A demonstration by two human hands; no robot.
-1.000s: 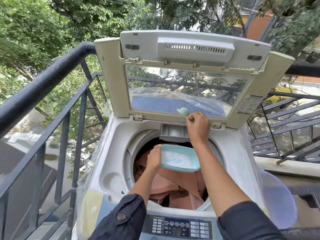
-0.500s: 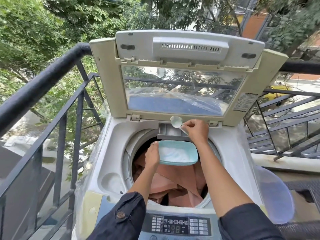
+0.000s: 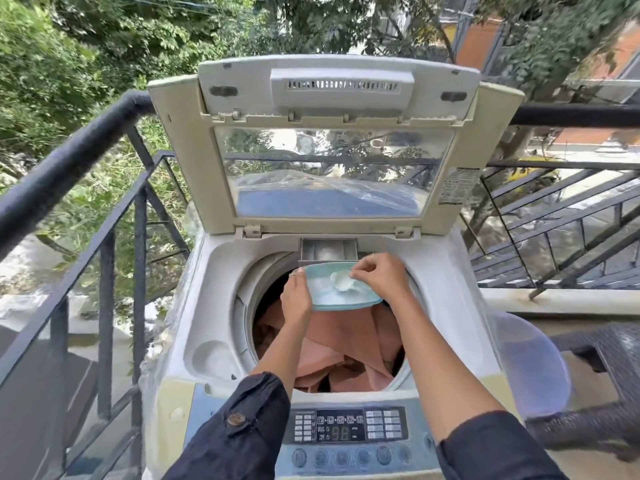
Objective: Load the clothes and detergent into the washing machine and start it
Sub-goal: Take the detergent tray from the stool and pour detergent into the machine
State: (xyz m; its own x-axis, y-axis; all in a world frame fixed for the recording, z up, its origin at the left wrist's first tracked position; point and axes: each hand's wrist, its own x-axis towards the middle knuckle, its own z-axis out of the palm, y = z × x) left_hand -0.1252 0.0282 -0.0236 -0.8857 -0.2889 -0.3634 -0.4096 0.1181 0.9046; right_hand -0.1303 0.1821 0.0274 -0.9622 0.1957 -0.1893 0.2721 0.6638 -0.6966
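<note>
A top-loading washing machine (image 3: 214,327) stands with its lid (image 3: 325,147) propped upright. Pink clothes (image 3: 343,348) fill the drum. At the back rim the detergent drawer (image 3: 329,249) is pulled out, with white powder in it. My left hand (image 3: 296,296) grips the left edge of a teal tub of white detergent powder (image 3: 323,294), held over the drum just in front of the drawer. My right hand (image 3: 375,277) pinches a small pale scoop (image 3: 341,281) whose bowl lies down in the tub.
The control panel (image 3: 346,429) with a lit display faces me at the front edge. A black metal railing (image 3: 72,168) runs along the left and behind. A translucent round lid or basin (image 3: 530,365) leans at the machine's right, next to a dark wicker piece (image 3: 609,393).
My right hand brought the scoop down from above the drawer into the tub. My left hand raised the tub toward the drawer.
</note>
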